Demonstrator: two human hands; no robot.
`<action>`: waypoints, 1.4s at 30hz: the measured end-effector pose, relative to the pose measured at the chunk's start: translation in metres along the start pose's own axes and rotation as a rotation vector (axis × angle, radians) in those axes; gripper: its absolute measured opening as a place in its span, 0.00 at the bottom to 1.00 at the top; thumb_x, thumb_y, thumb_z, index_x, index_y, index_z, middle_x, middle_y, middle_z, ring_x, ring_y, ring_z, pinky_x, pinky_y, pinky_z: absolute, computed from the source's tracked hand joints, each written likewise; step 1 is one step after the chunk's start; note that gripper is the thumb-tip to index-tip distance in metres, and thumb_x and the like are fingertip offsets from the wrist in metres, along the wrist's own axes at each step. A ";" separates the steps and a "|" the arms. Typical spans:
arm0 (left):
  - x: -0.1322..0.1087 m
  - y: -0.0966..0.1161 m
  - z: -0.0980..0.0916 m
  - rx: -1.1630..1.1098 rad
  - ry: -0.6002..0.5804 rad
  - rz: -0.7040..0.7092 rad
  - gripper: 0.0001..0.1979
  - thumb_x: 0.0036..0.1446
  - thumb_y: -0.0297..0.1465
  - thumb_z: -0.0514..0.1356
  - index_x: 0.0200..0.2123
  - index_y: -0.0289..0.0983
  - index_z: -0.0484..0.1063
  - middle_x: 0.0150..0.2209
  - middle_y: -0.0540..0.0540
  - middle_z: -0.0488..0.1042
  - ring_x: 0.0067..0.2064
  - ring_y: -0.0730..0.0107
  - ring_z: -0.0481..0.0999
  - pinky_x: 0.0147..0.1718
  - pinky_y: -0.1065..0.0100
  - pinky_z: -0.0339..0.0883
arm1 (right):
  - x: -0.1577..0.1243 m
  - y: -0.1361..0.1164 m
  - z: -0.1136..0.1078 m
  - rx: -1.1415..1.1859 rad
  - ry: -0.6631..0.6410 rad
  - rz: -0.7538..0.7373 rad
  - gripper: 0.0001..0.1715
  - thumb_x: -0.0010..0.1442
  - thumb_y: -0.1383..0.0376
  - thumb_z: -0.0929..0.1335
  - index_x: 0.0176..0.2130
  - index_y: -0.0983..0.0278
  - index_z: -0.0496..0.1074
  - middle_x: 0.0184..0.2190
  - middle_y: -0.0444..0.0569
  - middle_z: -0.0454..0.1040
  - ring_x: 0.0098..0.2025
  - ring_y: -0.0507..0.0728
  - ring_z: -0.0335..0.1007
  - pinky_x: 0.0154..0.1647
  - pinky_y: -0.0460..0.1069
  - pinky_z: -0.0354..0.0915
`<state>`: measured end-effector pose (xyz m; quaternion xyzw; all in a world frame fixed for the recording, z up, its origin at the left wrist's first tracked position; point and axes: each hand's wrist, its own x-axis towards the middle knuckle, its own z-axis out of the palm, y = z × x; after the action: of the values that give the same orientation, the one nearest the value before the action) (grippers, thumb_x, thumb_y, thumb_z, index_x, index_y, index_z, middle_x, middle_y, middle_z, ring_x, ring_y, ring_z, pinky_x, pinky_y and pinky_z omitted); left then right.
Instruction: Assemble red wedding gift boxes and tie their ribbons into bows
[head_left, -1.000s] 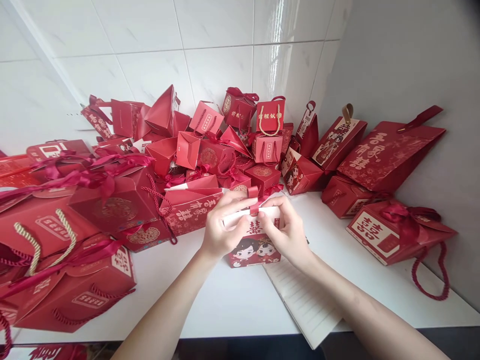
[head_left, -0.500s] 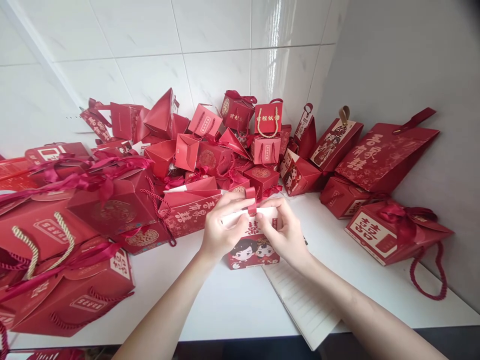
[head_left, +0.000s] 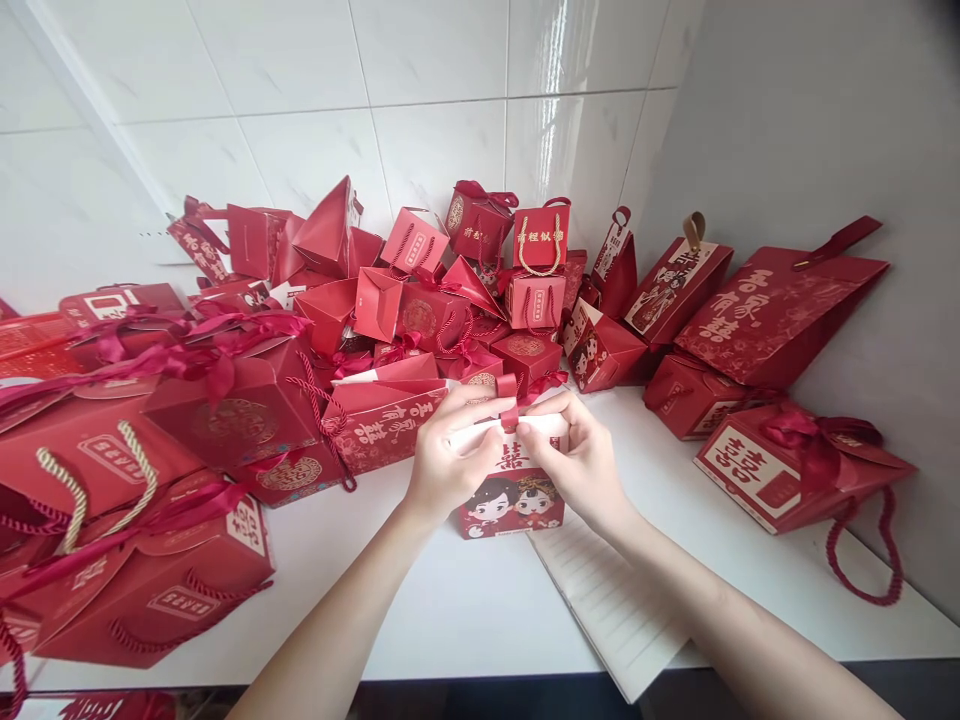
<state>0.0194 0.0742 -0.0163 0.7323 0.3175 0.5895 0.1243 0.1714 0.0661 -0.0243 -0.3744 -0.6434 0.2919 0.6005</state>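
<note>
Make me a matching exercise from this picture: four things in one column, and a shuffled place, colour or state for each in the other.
1. front cartoon-face box
2. lined paper
3. tiled wall
4. untiled wall

A. white and glossy
B. overhanging the front edge of the table
C. grey, on the right
D. held near its top by the left hand and right hand

Pairs: 1-D, 2-B, 3-A, 4-C.

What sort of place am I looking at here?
Likely an indoor corner used as a work or packing table, perhaps at home or in a small shop. A glossy white tiled wall backs a white table crowded with red wedding-style gift boxes, with a lined notebook near its front edge.
</note>
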 end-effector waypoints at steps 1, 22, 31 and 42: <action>0.000 0.000 0.000 -0.003 -0.001 -0.001 0.11 0.54 0.27 0.59 0.40 0.38 0.78 0.41 0.46 0.75 0.43 0.67 0.77 0.42 0.67 0.74 | 0.000 -0.001 0.000 0.008 -0.004 0.003 0.08 0.56 0.61 0.69 0.30 0.62 0.67 0.26 0.43 0.72 0.26 0.51 0.65 0.25 0.45 0.62; -0.002 -0.006 0.003 -0.155 -0.022 -0.050 0.10 0.53 0.32 0.62 0.39 0.38 0.78 0.41 0.44 0.75 0.45 0.64 0.76 0.41 0.67 0.74 | 0.004 0.004 -0.001 0.109 -0.064 0.012 0.07 0.54 0.62 0.69 0.29 0.61 0.65 0.24 0.42 0.70 0.24 0.50 0.62 0.22 0.45 0.61; -0.002 -0.004 0.003 -0.174 -0.028 -0.127 0.10 0.51 0.28 0.62 0.38 0.38 0.78 0.41 0.45 0.75 0.45 0.64 0.76 0.45 0.65 0.72 | 0.003 0.000 -0.002 0.061 -0.078 0.069 0.07 0.53 0.62 0.67 0.29 0.61 0.64 0.23 0.41 0.68 0.23 0.50 0.60 0.22 0.45 0.59; -0.001 -0.010 0.003 -0.167 -0.022 -0.161 0.10 0.51 0.30 0.62 0.39 0.38 0.78 0.41 0.44 0.75 0.46 0.63 0.75 0.48 0.63 0.70 | -0.024 -0.037 -0.015 -0.073 0.115 -0.453 0.10 0.58 0.73 0.63 0.40 0.60 0.66 0.41 0.51 0.72 0.46 0.59 0.69 0.46 0.56 0.65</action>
<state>0.0190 0.0819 -0.0236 0.6981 0.3237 0.5938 0.2350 0.1810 0.0248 -0.0053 -0.2579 -0.6860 0.1045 0.6723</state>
